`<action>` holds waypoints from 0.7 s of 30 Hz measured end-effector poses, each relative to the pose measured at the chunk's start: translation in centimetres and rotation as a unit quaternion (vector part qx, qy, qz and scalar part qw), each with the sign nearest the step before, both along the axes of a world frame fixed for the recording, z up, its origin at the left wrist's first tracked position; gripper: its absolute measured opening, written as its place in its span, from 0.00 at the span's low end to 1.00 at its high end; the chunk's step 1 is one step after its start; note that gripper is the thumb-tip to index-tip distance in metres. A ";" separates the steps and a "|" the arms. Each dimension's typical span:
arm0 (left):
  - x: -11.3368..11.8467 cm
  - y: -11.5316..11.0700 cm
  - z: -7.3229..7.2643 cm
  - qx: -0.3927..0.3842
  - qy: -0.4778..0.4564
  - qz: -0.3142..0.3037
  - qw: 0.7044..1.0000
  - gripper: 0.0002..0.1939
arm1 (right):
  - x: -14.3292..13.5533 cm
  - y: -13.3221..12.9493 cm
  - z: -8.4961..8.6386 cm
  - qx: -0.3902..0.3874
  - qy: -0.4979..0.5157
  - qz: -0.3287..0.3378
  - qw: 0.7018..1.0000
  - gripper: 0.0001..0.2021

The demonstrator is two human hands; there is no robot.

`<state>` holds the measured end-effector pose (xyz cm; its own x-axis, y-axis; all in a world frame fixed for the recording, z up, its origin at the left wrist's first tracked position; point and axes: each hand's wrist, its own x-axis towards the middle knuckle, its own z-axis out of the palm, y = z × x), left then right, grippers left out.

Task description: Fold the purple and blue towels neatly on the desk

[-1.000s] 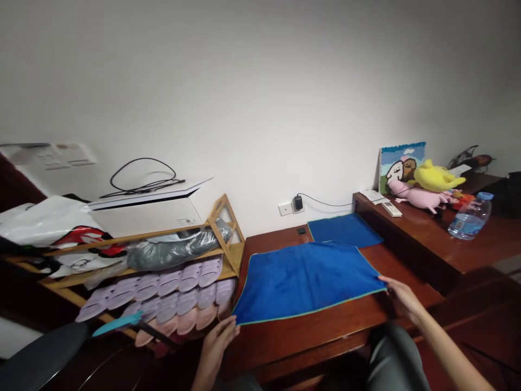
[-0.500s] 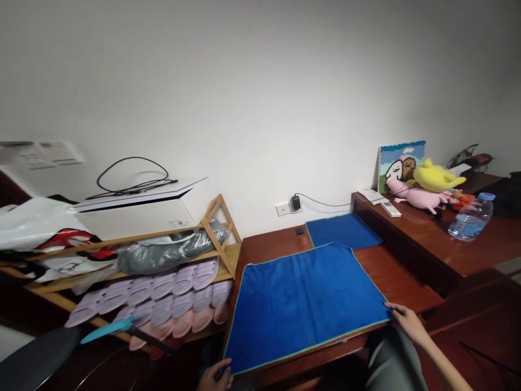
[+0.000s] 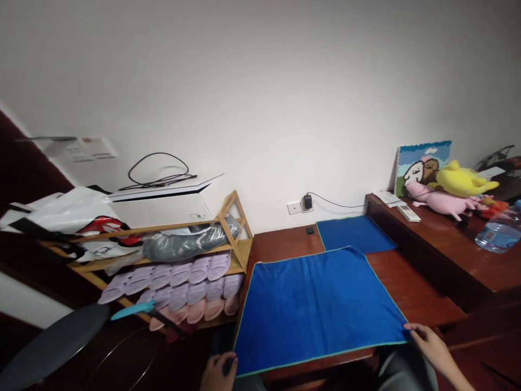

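A blue cloth [image 3: 321, 304] with a light green edge lies spread out on the reddish-brown table [image 3: 280, 244], with faint creases down its middle. At its near left corner is my left hand [image 3: 220, 371], fingers closed on the corner. My right hand [image 3: 426, 343] pinches the near right corner between thumb and fingers. Behind, a second blue cloth [image 3: 356, 233] lies flat, its near edge partly covered by the first.
On the raised desk at right are a water bottle [image 3: 499, 231], yellow and pink plush toys [image 3: 442, 201], a white remote [image 3: 408, 213] and a picture. A wooden rack [image 3: 243, 255] with slippers and a white box [image 3: 163, 210] stands at left.
The view has turned a little to the left, so things appear further right. Both hands stay at the near corners of the cloth, which lies nearly as before.
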<state>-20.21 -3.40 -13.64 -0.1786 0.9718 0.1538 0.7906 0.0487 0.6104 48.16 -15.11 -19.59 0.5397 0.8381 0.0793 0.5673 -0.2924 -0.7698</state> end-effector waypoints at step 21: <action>6.3 16.3 -2.6 0.063 0.286 -0.125 0.948 0.31 | -6.5 13.2 4.9 -0.047 -0.243 0.119 0.962 0.29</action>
<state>-13.92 12.87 -16.20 0.2022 0.9402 0.2740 0.9713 -0.2283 0.0668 41.62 -1.92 -14.72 0.2494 0.9493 0.1914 0.9128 -0.1645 -0.3739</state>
